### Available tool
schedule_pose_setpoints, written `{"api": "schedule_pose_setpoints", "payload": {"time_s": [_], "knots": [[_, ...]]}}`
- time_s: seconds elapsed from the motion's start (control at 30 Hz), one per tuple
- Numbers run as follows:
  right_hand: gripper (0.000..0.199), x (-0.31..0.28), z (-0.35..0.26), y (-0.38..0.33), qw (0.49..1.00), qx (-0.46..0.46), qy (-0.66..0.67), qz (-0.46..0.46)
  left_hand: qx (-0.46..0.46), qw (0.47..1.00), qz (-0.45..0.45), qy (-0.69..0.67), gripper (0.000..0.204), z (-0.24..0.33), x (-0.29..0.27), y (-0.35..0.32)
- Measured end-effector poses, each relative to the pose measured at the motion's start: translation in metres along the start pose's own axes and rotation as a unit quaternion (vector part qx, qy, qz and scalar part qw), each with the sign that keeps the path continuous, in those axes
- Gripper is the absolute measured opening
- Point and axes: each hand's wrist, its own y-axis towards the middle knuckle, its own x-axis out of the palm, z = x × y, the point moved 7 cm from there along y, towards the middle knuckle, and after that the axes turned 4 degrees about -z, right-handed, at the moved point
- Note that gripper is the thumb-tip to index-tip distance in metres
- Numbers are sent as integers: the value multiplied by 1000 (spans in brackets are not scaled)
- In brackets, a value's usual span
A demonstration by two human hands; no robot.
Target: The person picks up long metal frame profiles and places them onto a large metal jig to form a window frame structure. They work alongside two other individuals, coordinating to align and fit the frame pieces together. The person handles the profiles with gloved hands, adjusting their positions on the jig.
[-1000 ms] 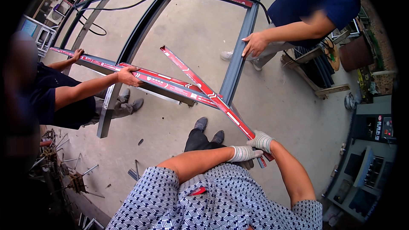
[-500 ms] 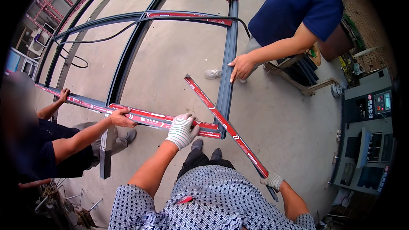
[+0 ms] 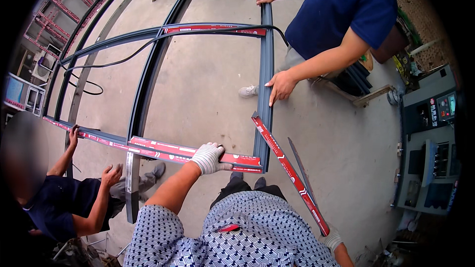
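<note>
Head view: left hand (image 3: 210, 158) curls around red-faced frame bar (image 3: 242, 159), right hand (image 3: 331, 238) grips red-faced strip (image 3: 291, 174).

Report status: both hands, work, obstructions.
Left hand over the near rail; right hand gripping red-faced strip; black cable across the frame.

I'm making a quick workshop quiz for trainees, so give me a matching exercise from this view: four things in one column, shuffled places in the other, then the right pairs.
Things:
1. Left hand
2. Right hand
3. Black cable
4. Machine cabinet

Places:
A. At the picture's far right, standing beyond the frame
B. On the frame's near crossbar
C. At the lower end of the loose red-faced bar
D. Draped along the frame's farther crosspiece

Right pairs: 1-B, 2-C, 3-D, 4-A
</note>
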Motion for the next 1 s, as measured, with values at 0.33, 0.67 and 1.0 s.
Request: {"api": "schedule_pose_setpoints", "payload": {"time_s": [0.33, 0.67, 1.0], "knots": [[61, -43, 43, 5, 1000, -20, -10, 16, -30, 995, -66, 62, 78, 10, -6, 12], [71, -167, 113, 68, 998, 42, -6, -50, -128, 987, -67, 76, 76, 23, -9, 9], [61, -198, 215, 150, 993, 66, -99, -14, -170, 974, 126, 80, 33, 69, -45, 20]]}}
